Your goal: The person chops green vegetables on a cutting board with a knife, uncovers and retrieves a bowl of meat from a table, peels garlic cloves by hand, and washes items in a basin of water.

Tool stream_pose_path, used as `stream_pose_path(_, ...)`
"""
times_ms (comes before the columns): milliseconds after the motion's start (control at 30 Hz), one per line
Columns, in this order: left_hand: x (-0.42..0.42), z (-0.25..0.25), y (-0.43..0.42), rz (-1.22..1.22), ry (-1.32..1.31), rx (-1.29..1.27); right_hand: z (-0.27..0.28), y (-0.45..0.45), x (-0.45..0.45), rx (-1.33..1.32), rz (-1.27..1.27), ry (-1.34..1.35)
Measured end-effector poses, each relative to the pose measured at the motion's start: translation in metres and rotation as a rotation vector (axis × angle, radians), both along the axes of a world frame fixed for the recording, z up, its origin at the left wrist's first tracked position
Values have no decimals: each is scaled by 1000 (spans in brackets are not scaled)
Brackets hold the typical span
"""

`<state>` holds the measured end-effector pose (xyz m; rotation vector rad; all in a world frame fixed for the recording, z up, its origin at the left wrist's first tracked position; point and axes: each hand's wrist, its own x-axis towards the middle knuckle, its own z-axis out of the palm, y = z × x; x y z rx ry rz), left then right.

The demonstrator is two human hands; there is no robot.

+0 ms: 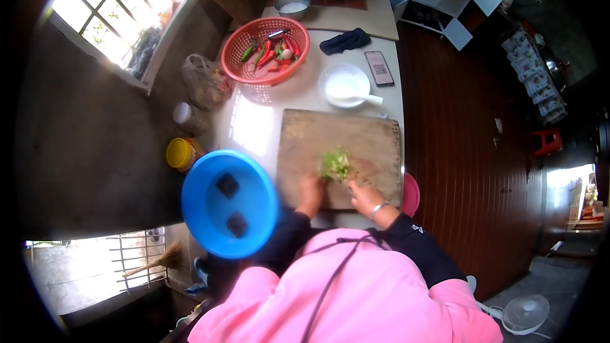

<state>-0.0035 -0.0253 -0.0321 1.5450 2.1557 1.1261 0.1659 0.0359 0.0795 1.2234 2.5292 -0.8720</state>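
Observation:
A wooden cutting board (298, 140) lies on the counter in front of me, with a small heap of chopped light-green vegetable (337, 164) on its near half. My right hand (367, 202), a bracelet on its wrist, is closed at the heap's near right side around what looks like a knife handle. The blade cannot be made out clearly. On the heap's left edge rests my left hand (310, 194), its fingers blurred and partly hidden.
At my left stands a blue basin (267, 181) of water with two dark square pieces. Beyond the board are a white bowl (327, 82) with a spoon, a phone (379, 68), a dark cloth (345, 42), a red colander (232, 67) of peppers and a saucepan (293, 6).

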Motion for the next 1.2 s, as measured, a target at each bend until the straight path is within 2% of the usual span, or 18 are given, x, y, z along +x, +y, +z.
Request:
stream_pose_path(100, 0, -6, -2, 20, -60, -69, 12, -4, 0, 12, 57, -51)
stream_pose_path(167, -1, -12, -2, 30, 63, 3, 19, -9, -7, 35, 68, -46)
stream_pose_path(233, 0, -19, -2, 50, 99, -51, 23, -15, -19, 126, 76, -73)
stream_pose_path(333, 1, -14, -3, 64, 123, -115, -24, -17, -29, 235, 19, 8)
stream_pose_path(400, -2, -5, -4, 54, 119, -129, -34, -11, -27, 176, 10, -14)
stream_pose_path(467, 1, 4, -1, 28, -31, -16, -36, -4, -23, 121, -34, 29)
stream_pose_path(533, 3, 3, -1, 32, -10, 5, -31, 2, -20, 79, -99, 23)
stream_pose_path(667, 3, 3, -2, 53, -27, 47, -9, 0, -8, 31, -52, 45)
stream_pose_path(733, 2, -3, -2, 48, -15, 60, 0, -4, -2, 35, 81, -35)
stream_pose_path(867, 0, -9, -2, 30, 24, 81, -1, -8, -7, 28, 43, -100)
stream_pose_path(967, -1, -2, 1, 9, 12, 43, -33, -1, -11, 66, 11, 4)
stream_pose_path(1133, 1, -2, 0, 7, -4, 18, -28, 1, -6, -2, -133, 82)
stream_pose_path(1200, -3, -4, -3, -8, 4, 16, -20, -1, -4, 3, -112, 72)
